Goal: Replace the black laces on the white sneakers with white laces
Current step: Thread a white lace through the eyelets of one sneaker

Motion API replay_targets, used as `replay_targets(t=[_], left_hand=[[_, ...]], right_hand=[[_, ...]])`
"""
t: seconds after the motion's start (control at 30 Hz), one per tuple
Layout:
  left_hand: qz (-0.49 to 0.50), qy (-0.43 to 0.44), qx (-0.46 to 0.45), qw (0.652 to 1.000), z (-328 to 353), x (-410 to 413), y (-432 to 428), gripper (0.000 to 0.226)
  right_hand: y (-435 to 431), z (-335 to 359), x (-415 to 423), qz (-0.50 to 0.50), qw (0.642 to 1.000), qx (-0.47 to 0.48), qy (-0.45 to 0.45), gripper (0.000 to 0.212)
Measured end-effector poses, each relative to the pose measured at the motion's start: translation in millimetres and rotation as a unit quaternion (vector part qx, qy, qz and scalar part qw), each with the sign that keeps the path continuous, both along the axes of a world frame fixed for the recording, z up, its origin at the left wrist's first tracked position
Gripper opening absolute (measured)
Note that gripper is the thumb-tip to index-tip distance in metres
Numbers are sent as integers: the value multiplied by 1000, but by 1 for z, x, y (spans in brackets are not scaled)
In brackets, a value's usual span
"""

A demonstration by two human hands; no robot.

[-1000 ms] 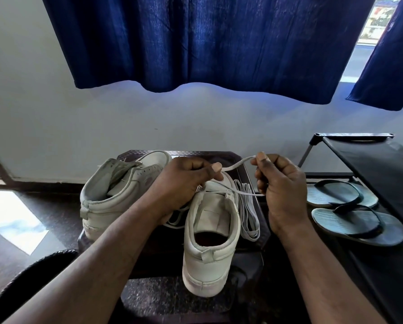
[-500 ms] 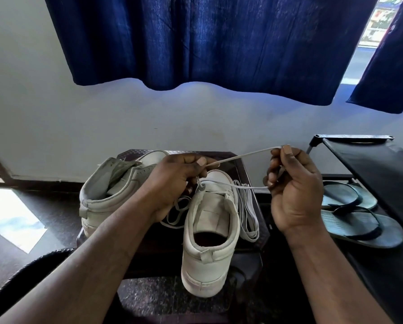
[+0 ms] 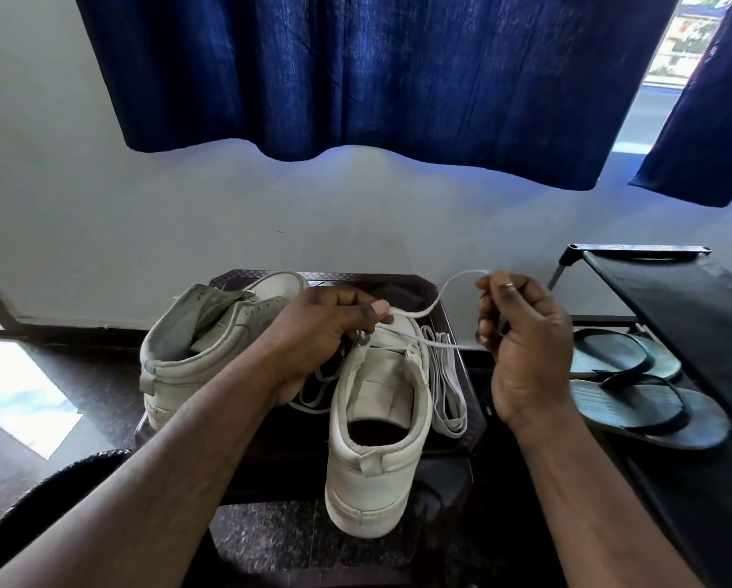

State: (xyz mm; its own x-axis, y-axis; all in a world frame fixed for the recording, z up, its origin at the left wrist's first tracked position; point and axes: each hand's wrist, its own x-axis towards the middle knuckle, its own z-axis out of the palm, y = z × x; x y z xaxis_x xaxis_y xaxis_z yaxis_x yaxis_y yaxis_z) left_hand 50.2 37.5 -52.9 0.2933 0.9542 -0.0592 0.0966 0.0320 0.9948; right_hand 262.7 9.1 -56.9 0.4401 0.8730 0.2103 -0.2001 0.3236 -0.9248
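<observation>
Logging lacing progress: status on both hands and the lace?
Left hand pinches white lace at the sneaker front. Right hand pinches it too, slack loop between. Folded lace lies beside the sneaker, clear of both grips.

No readable text, brand, number or sign: nothing legible on the white sneakers (image 3: 377, 468) by the fingers (image 3: 355, 309), sandals (image 3: 644, 411) or curtain (image 3: 398, 78).

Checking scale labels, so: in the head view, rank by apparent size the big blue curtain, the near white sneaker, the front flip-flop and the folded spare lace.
1. big blue curtain
2. near white sneaker, though its nearness to the camera enlarges it
3. front flip-flop
4. folded spare lace
</observation>
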Motion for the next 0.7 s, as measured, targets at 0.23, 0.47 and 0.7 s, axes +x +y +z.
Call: replay_targets(t=[0.23, 0.47, 0.7], left_hand=[[5, -14, 12, 1000, 1, 0, 0, 15], [-18, -19, 8, 1000, 4, 2, -4, 15], [4, 11, 3, 1000, 5, 1, -4, 13]], right_hand=[[0, -9, -7, -80, 934, -55, -344, 15], [-3, -15, -30, 57, 896, -2, -441, 17], [-4, -8, -32, 173, 967, -38, -184, 28]])
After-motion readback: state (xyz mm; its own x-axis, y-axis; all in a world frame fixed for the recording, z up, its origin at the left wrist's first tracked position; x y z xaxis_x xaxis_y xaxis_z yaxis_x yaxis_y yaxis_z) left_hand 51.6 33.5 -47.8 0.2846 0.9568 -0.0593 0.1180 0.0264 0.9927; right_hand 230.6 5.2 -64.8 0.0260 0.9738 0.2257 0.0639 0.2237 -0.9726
